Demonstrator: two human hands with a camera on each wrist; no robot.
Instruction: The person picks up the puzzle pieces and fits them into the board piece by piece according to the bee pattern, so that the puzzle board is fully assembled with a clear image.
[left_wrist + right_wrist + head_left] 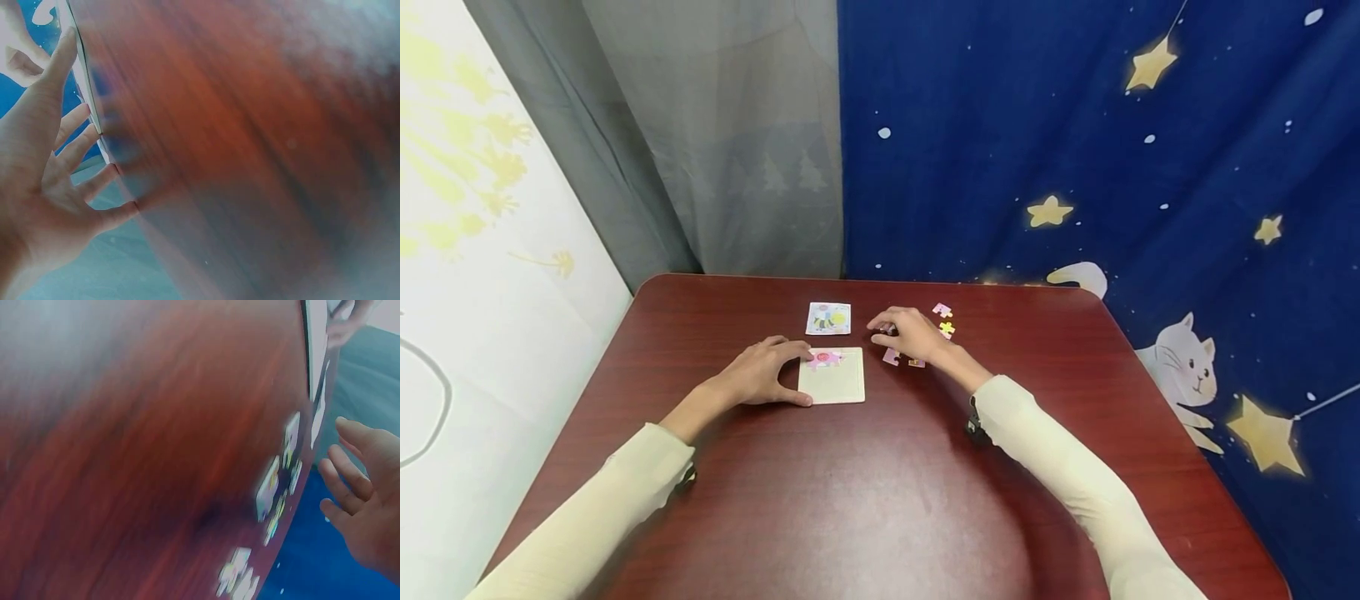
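A pale square puzzle tray [831, 387] lies on the table with joined pink puzzle pieces [826, 358] in its upper left part. My left hand [758, 372] rests at the tray's left side, its thumb by the lower corner and its index finger by the upper one. In the left wrist view the fingers of this left hand [59, 162] are spread. My right hand [910, 332] hovers over loose puzzle pieces [891, 357] to the right of the tray. Nothing shows between the fingers of the right hand [362, 487] in the right wrist view.
Behind the tray lies a square picture card [829, 318] with a bee on it. More loose pieces [947, 328] lie beyond the right hand. The dark red table [865, 500] ends at a grey curtain [752, 150] and a blue one [970, 167].
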